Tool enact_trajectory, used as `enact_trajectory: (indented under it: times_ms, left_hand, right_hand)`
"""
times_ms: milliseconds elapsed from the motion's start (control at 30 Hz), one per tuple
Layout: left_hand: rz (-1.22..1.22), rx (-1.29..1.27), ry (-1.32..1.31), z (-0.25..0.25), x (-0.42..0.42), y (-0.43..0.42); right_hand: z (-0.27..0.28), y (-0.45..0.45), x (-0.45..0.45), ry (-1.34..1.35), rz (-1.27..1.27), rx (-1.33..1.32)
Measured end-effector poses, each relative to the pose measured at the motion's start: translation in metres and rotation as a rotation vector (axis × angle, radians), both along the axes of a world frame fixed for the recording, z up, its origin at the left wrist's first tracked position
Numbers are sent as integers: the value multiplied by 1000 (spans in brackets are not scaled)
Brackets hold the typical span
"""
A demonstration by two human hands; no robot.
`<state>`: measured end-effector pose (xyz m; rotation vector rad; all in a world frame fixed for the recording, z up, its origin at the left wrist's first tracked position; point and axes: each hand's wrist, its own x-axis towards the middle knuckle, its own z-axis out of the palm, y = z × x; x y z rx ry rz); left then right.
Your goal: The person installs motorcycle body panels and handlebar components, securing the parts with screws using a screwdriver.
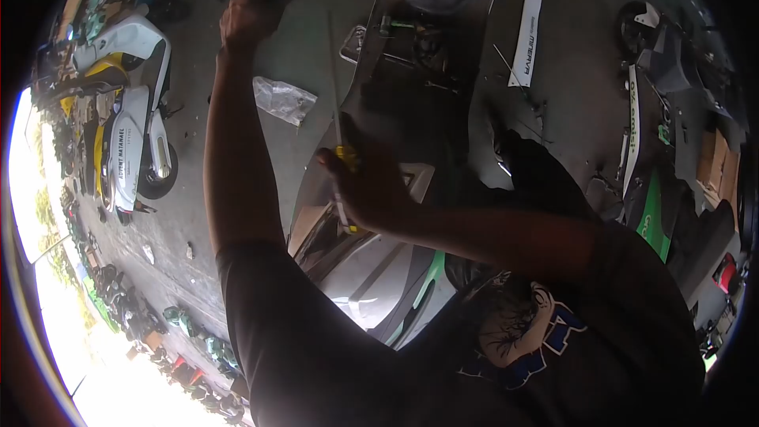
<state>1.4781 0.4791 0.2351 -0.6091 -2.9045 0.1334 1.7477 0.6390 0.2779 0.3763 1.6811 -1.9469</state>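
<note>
Head view shows the right hand [375,190] curled round a screwdriver [336,103] above the scooter [379,277], probably light, stiff, best gripped by its yellow handle [346,156]; the left hand's [251,20] grip is unclear.

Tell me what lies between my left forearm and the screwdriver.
A plastic bag lies between forearm and screwdriver, on the floor, in the head view.

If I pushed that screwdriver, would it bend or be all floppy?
Probably stiff: the screwdriver sticks out straight, with no sag that I can see. Its tip might swing easily if nudged, since the right hand grips only the handle end and the thin shaft reaches far beyond.
</note>
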Motion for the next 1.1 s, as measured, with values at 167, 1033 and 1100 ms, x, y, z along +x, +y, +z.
enact_trajectory:
  times_ms: [167,1033,1100]
  left_hand:
    - [177,255,-262,24,23,-9]
    - [276,599,-336,-6,23,-35]
    - [195,603,-398,1,22,-36]
  right_hand:
    - [-12,-21,-3,277,-101,65]
    - [-18,-85,-21,117,-213,-272]
    - [-26,-117,-23,229,-345,-269]
